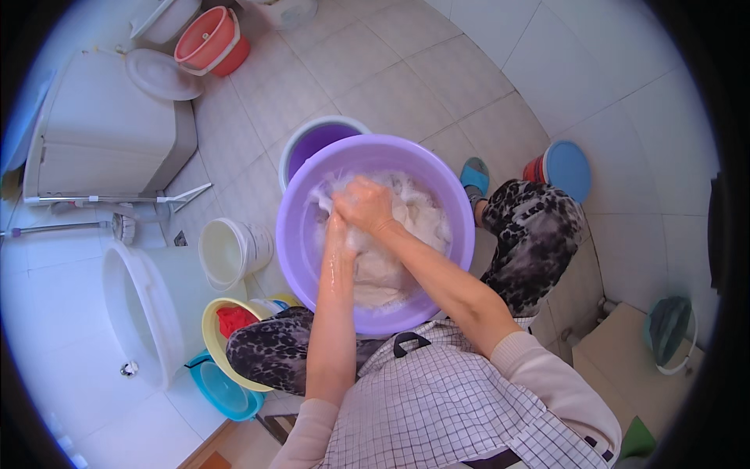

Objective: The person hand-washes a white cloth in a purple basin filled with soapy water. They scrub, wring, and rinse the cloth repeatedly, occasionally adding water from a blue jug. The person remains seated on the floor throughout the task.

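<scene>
A large purple plastic basin stands in front of me between my knees. In it lies wet, whitish cloth in sudsy water. Both my hands meet over the upper left part of the basin. My right hand is closed on a bunch of the wet cloth. My left hand, if the arms are told by side, cannot be seen in full: its wrist and thumb side show against the right hand, with cloth bunched at its fingers, which are mostly hidden and blurred.
A purple bucket with a pale rim stands behind the basin. To the left are a white bucket, a yellow basin holding red cloth, and a large pale tub. A blue-lidded bucket stands at the right wall.
</scene>
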A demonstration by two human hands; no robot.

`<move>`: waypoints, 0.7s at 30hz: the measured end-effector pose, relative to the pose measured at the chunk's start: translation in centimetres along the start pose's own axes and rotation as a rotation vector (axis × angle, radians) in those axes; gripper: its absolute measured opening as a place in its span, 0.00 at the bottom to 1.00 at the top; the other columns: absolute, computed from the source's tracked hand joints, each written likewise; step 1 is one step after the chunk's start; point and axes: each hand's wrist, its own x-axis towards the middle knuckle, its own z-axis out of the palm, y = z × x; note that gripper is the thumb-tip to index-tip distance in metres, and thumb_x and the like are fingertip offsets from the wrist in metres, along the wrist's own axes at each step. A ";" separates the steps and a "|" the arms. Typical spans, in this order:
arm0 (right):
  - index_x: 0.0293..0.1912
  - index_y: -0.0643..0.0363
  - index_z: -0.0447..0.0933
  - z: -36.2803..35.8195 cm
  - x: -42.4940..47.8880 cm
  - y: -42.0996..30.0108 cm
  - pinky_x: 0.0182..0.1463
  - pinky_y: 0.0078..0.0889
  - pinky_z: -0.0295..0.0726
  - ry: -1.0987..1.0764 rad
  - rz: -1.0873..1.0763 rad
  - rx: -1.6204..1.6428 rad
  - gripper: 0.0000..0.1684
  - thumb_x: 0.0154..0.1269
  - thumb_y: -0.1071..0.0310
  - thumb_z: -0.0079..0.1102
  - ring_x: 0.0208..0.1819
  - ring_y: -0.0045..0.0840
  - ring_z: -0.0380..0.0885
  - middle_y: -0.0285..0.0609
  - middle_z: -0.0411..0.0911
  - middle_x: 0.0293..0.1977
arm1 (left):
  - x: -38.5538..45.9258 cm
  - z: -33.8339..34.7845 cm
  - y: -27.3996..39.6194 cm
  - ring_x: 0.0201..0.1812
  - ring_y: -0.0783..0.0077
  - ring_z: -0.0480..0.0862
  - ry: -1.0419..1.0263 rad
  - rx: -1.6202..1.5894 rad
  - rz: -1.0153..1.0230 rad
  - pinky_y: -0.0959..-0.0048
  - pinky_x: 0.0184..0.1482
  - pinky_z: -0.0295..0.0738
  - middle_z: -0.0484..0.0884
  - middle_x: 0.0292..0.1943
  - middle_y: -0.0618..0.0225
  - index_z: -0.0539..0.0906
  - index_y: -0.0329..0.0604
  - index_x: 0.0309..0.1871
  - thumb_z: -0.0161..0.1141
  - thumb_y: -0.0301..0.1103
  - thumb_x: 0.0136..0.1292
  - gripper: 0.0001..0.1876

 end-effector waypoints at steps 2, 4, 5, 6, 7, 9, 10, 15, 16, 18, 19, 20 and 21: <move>0.18 0.54 0.74 0.5 -0.1 -0.7 0.27 0.40 0.73 0.168 -0.047 0.124 0.11 0.43 0.58 0.57 0.22 0.36 0.74 0.44 0.72 0.18 | -0.2 0.3 0.7 0.38 0.68 0.78 0.013 0.017 -0.041 0.67 0.40 0.75 0.78 0.35 0.63 0.76 0.44 0.40 0.45 0.53 0.65 0.20; 0.19 0.53 0.75 -0.1 0.1 -2.0 0.25 0.38 0.72 0.147 -0.188 0.092 0.09 0.46 0.60 0.57 0.22 0.35 0.74 0.43 0.73 0.19 | 0.2 -2.4 1.9 0.38 0.68 0.78 -0.395 -0.183 -0.204 0.68 0.40 0.75 0.78 0.34 0.63 0.76 0.44 0.38 0.45 0.50 0.65 0.19; 0.19 0.53 0.76 0.1 0.0 -1.7 0.25 0.38 0.73 0.121 -0.119 0.064 0.09 0.47 0.60 0.56 0.22 0.35 0.74 0.42 0.74 0.20 | 0.4 -2.0 0.9 0.37 0.68 0.78 -0.170 -0.124 -0.099 0.68 0.40 0.75 0.78 0.33 0.63 0.76 0.44 0.37 0.44 0.48 0.65 0.18; 0.20 0.53 0.76 0.1 -0.1 -1.2 0.26 0.38 0.73 0.097 -0.045 0.026 0.10 0.48 0.59 0.55 0.22 0.35 0.74 0.42 0.75 0.21 | -0.5 1.2 0.0 0.36 0.68 0.78 0.058 -0.058 -0.007 0.68 0.39 0.75 0.78 0.32 0.63 0.76 0.44 0.35 0.44 0.47 0.65 0.17; 0.20 0.53 0.77 0.9 0.7 0.9 0.27 0.39 0.74 0.063 0.153 -0.017 0.12 0.49 0.58 0.53 0.24 0.36 0.75 0.42 0.75 0.22 | -0.9 3.0 -0.3 0.36 0.68 0.78 0.280 0.016 0.097 0.68 0.39 0.75 0.79 0.31 0.63 0.76 0.44 0.34 0.44 0.45 0.65 0.16; 0.20 0.53 0.78 2.0 0.7 2.4 0.29 0.39 0.75 0.000 0.267 -0.077 0.14 0.50 0.56 0.51 0.25 0.37 0.76 0.43 0.76 0.24 | 0.9 -4.1 0.1 0.36 0.67 0.79 -0.195 0.073 0.172 0.67 0.39 0.75 0.79 0.32 0.63 0.76 0.42 0.35 0.44 0.43 0.64 0.15; 0.20 0.53 0.78 2.2 0.8 2.4 0.30 0.40 0.75 -0.033 0.178 -0.106 0.13 0.50 0.56 0.51 0.25 0.37 0.76 0.43 0.76 0.24 | 1.8 -6.4 0.1 0.36 0.67 0.79 -0.435 0.092 0.217 0.67 0.40 0.75 0.79 0.32 0.63 0.76 0.42 0.36 0.45 0.42 0.64 0.14; 0.19 0.53 0.76 1.9 -0.1 2.8 0.28 0.40 0.74 -0.085 -0.045 -0.248 0.12 0.51 0.58 0.53 0.26 0.36 0.75 0.40 0.74 0.21 | -0.8 -0.8 0.4 0.40 0.64 0.79 -0.052 -0.129 0.003 0.67 0.44 0.74 0.79 0.37 0.59 0.76 0.38 0.43 0.46 0.41 0.63 0.16; 0.17 0.54 0.75 0.9 1.1 4.0 0.25 0.40 0.73 -0.048 0.007 -0.279 0.12 0.51 0.60 0.54 0.25 0.36 0.75 0.37 0.72 0.19 | -1.8 1.3 0.8 0.41 0.63 0.79 0.260 0.008 0.061 0.67 0.45 0.74 0.79 0.38 0.59 0.75 0.38 0.46 0.47 0.40 0.63 0.16; 0.19 0.54 0.75 -1.4 1.3 4.3 0.27 0.40 0.73 -0.047 0.070 -0.324 0.12 0.54 0.61 0.53 0.27 0.37 0.75 0.39 0.72 0.20 | -2.9 2.7 1.7 0.42 0.61 0.79 0.358 0.124 0.231 0.67 0.46 0.73 0.79 0.39 0.57 0.72 0.35 0.49 0.49 0.39 0.63 0.18; 0.22 0.55 0.76 -2.5 1.5 3.8 0.32 0.41 0.74 -0.079 0.063 -0.332 0.12 0.55 0.60 0.51 0.30 0.37 0.76 0.43 0.75 0.24 | -3.0 2.9 2.2 0.43 0.60 0.79 0.405 0.182 0.324 0.66 0.46 0.72 0.79 0.39 0.57 0.71 0.33 0.50 0.50 0.39 0.62 0.19; 0.26 0.55 0.78 -3.1 1.4 3.5 0.37 0.42 0.75 -0.110 0.057 -0.341 0.13 0.57 0.60 0.49 0.34 0.38 0.77 0.47 0.77 0.29 | -2.0 1.6 1.7 0.43 0.59 0.78 0.507 0.624 0.572 0.65 0.46 0.72 0.79 0.39 0.56 0.69 0.33 0.51 0.50 0.38 0.62 0.19; 0.27 0.56 0.77 -3.3 0.8 3.5 0.38 0.43 0.74 -0.159 0.054 -0.362 0.12 0.57 0.60 0.50 0.34 0.39 0.76 0.48 0.76 0.29 | -0.5 -1.1 0.6 0.44 0.58 0.78 0.600 1.072 0.806 0.64 0.46 0.71 0.79 0.38 0.55 0.68 0.32 0.52 0.51 0.38 0.62 0.20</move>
